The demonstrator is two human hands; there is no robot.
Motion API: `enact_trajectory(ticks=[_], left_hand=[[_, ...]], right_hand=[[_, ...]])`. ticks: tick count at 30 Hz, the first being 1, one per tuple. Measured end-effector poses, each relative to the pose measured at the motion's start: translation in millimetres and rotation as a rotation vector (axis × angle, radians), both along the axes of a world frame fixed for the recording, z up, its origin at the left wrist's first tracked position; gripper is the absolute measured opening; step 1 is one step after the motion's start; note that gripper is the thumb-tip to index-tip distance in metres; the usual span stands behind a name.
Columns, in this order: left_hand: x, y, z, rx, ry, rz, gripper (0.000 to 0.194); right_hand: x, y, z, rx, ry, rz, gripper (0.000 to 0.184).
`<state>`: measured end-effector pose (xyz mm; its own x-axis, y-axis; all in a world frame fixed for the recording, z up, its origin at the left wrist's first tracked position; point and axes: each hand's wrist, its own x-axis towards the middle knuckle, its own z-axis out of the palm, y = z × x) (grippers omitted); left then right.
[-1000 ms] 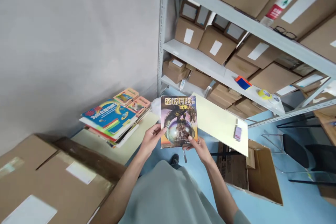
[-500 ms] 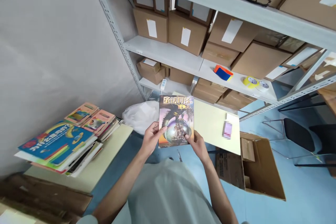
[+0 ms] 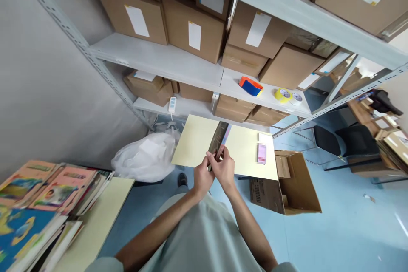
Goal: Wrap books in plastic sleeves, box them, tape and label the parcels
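A book (image 3: 219, 138) is turned on edge in front of me, so its dark spine and a narrow strip of its cover show. My left hand (image 3: 203, 175) grips its lower end from the left. My right hand (image 3: 224, 168) closes on the same end from the right, and the two hands touch. Behind the book lies a pale yellow tabletop (image 3: 194, 142). At the lower left a pile of picture books (image 3: 60, 189) rests on another pale yellow surface (image 3: 106, 208).
A grey metal shelf (image 3: 165, 66) with cardboard boxes (image 3: 194, 29) spans the back. Tape rolls (image 3: 282, 94) and an orange-blue item (image 3: 251, 86) sit on it. A white plastic bag (image 3: 145, 157) is left of the table, an open carton (image 3: 301, 187) right, with black chairs (image 3: 328, 140) beyond.
The book has gone from front cover facing me to edge-on, and my hands have come together at its lower end. My view has swung right, away from the book pile.
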<state>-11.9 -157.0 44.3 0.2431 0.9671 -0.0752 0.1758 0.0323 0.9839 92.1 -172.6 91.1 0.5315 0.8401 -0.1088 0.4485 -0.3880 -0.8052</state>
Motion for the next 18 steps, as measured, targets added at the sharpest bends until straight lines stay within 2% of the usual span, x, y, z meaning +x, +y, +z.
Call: enact_trajectory(ticks=[2, 5, 6, 9, 11, 15, 18], left_hand=[[0, 15, 2.3, 0.024, -0.005, -0.117, 0.046], [-11, 55, 1.5, -0.008, -0.113, -0.285, 0.053], [-17, 72, 0.1, -0.039, -0.144, -0.284, 0.057], [-45, 122, -3.1, -0.160, -0.185, -0.174, 0.074], [-67, 148, -1.4, -0.259, -0.239, -0.228, 0.078], [-95, 173, 12.3, -0.461, -0.390, -0.440, 0.081], [-98, 179, 24.1, -0.492, -0.421, -0.435, 0.076]], right_hand=[[10, 14, -1.7, 0.021, -0.022, -0.079, 0.052], [28, 30, -3.5, 0.108, 0.034, -0.105, 0.057], [33, 34, -2.9, 0.155, 0.094, -0.101, 0.058], [38, 40, 3.0, 0.301, 0.346, -0.093, 0.054], [34, 43, 8.7, 0.359, 0.507, -0.118, 0.051], [24, 52, 16.2, 0.377, 0.676, -0.157, 0.051], [20, 62, 15.3, 0.374, 0.699, -0.173, 0.050]])
